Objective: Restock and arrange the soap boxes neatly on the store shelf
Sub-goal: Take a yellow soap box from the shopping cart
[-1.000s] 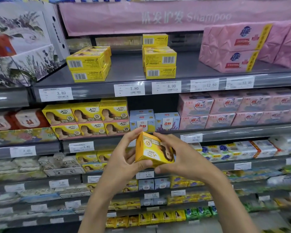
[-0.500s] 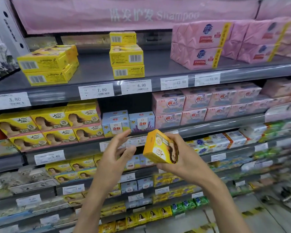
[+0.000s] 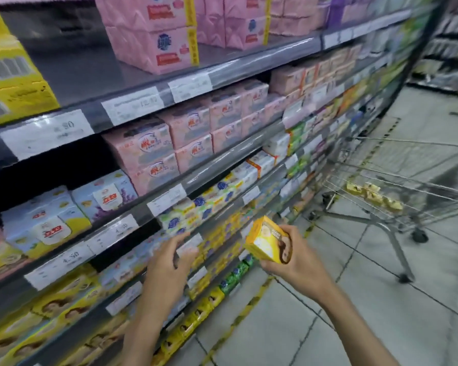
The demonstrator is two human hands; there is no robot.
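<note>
**Gripped in right hand: one yellow soap box, held off the shelf**

Pinched between thumb and curled fingers of the right hand (image 3: 299, 262), a yellow soap box (image 3: 269, 243), tilted, in the air in front of the lower rows and resting on no shelf (image 3: 222, 165). Left hand (image 3: 169, 262) empty, fingers loosely spread, just beside a lower shelf edge. Touching it or not, cannot tell through the blur.

On the left side, long rows running away into the distance:
- pink packs (image 3: 154, 46) on top
- blue-white packs (image 3: 45, 223) in the middle
- yellow boxes (image 3: 64, 305) low down
- white price tags (image 3: 48, 133) along the front edges

On the right side, a wire cart (image 3: 407, 180) with several small boxes (image 3: 373, 196) on its bottom, well apart from both hands.

Between shelf foot and cart, grey tiled floor (image 3: 381, 313), open for stepping. Near the shelf foot, a yellow-black line (image 3: 238, 320) on the tiles.
</note>
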